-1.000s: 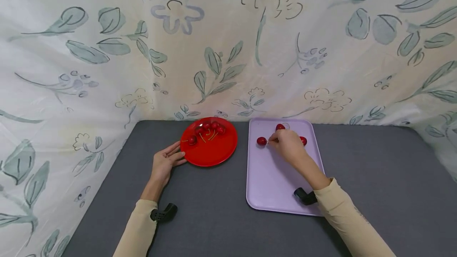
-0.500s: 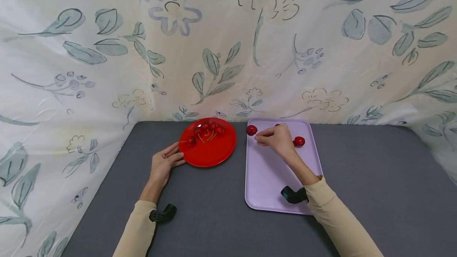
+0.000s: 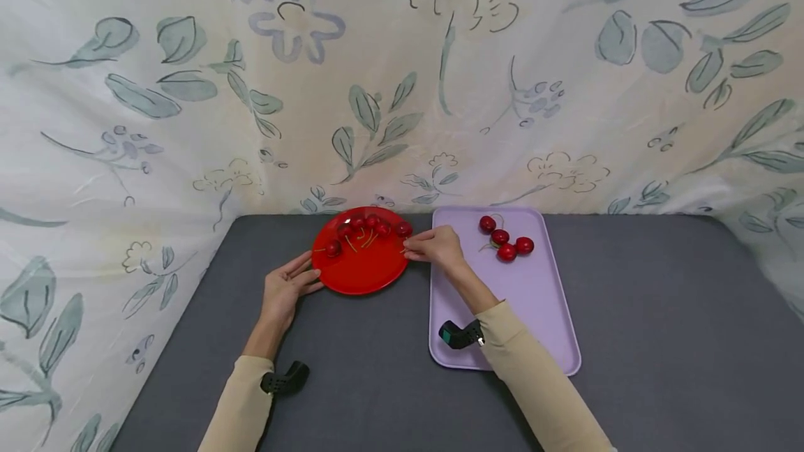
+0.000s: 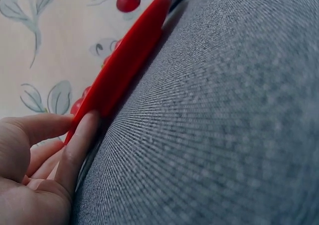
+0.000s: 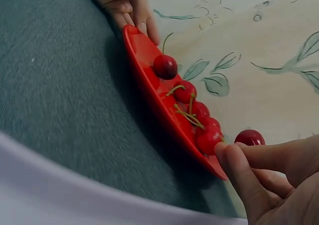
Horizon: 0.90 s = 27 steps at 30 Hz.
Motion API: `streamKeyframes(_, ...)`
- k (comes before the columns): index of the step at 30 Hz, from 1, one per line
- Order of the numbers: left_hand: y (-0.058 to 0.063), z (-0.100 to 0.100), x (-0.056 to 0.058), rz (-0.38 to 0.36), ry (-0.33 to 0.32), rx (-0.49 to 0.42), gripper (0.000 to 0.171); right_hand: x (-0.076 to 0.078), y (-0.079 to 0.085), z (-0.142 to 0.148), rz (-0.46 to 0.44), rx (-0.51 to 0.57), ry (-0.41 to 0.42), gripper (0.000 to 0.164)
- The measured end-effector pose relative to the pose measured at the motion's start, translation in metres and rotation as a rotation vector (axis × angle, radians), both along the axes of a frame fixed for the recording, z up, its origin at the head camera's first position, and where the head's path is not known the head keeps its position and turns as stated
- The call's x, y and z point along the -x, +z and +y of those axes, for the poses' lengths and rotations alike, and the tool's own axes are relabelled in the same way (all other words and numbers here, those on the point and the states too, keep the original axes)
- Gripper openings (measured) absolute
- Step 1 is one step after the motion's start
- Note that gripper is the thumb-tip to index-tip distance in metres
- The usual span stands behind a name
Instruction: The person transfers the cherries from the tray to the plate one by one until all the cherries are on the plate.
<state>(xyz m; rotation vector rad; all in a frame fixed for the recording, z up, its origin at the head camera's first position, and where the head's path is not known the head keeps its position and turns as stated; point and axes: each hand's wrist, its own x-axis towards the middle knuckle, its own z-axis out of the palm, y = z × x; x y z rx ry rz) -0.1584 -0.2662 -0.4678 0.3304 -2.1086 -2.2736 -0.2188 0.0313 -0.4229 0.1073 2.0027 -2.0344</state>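
My left hand [image 3: 283, 293] holds the near-left rim of a round red plate [image 3: 361, 276], thumb and fingers on either side of the edge in the left wrist view. Several red cherries with green stems lie along the plate's far side, one [image 3: 333, 248] apart at the left. My right hand [image 3: 437, 248] pinches a cherry [image 3: 403, 229] by its stem over the plate's right rim. In the left wrist view this cherry [image 4: 128, 1] hangs above the plate; in the right wrist view fingers partly cover the cherry [image 5: 249, 137].
A lilac rectangular tray [image 3: 502, 326] lies to the right, beneath my right forearm, with several cherries [image 3: 506, 252] grouped near its far end. Both stand on a dark grey cloth-covered table [image 3: 370, 368]. A patterned leaf-and-flower curtain [image 3: 377, 40] rises along the back edge.
My right hand has picked a cherry up from the tray by its stem and carried it left to the plate. The left hand stays at the plate's rim.
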Motion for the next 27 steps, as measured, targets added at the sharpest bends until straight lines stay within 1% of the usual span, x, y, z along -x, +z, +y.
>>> streamKeyframes(4, -0.001, -0.001, -0.001, 0.015, -0.018, 0.01, 0.053, -0.001, -0.003, -0.008, 0.004, 0.011, -0.015, 0.021)
streamKeyframes(7, -0.001, -0.001, -0.001, 0.017, -0.023, 0.006, 0.054, -0.002, -0.003, -0.013, 0.019, -0.012, -0.034, 0.019)
streamKeyframes(10, -0.001, -0.001, 0.0, 0.023, -0.025, 0.008, 0.054, -0.001, -0.002, -0.018, 0.049, -0.074, -0.044, 0.016)
streamKeyframes(13, -0.001, -0.001, 0.002, 0.029, -0.021, 0.013, 0.054, 0.001, 0.0, -0.023, 0.095, -0.178, -0.046, 0.014)
streamKeyframes(15, 0.0, -0.001, 0.002, 0.026, -0.018, 0.016, 0.054, 0.002, 0.001, -0.027, 0.11, -0.246, -0.055, 0.013)
streamKeyframes(17, 0.001, -0.002, 0.002, 0.017, -0.018, 0.017, 0.054, 0.003, 0.003, -0.032, 0.106, -0.296, -0.065, 0.012)
streamKeyframes(21, 0.003, -0.002, 0.0, 0.002, -0.016, 0.019, 0.054, 0.003, 0.001, -0.04, 0.098, -0.356, -0.077, 0.012)
streamKeyframes(23, 0.004, -0.002, 0.0, -0.001, -0.013, 0.017, 0.054, 0.001, 0.0, -0.044, 0.116, -0.369, -0.088, 0.013)
streamKeyframes(27, 0.004, -0.001, 0.0, -0.007, -0.018, 0.002, 0.055, -0.001, -0.002, -0.046, 0.164, -0.391, -0.146, 0.014)
